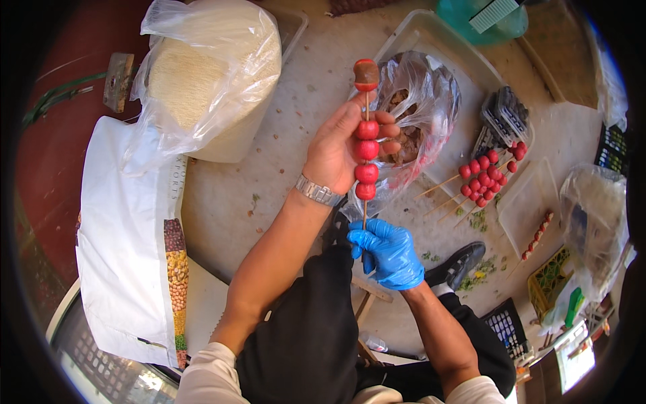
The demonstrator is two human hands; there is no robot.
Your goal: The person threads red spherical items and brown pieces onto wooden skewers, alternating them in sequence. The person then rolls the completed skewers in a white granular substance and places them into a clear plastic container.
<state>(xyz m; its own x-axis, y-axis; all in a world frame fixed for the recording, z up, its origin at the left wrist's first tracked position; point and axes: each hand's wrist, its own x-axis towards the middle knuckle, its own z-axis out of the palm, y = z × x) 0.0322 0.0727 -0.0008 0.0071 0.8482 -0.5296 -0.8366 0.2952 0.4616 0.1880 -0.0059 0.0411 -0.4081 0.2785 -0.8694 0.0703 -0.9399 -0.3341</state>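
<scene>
Upright before me is a wooden skewer threaded with several red round fruits (366, 150). The top fruit (366, 74) is split, with brown paste filling its middle, and sits apart from the others along the stick. My right hand (388, 252), in a blue disposable glove, grips the stick's lower end. Bare, with a metal watch (319, 191) at the wrist, my left hand (335, 144) curls around the skewer from behind, its index finger by the stick just under the top fruit. Behind that hand lies a plastic bag of brown paste (404, 141), partly hidden.
A clear plastic tub (429, 30) holds the paste bag. More red fruit skewers (484, 174) rest at its right, by stacked clear boxes (504, 116). One finished-looking skewer (537, 237) lies on a tray lid (525, 197). Left stand a large bag of pale grains (186, 86) and a white sack (126, 242).
</scene>
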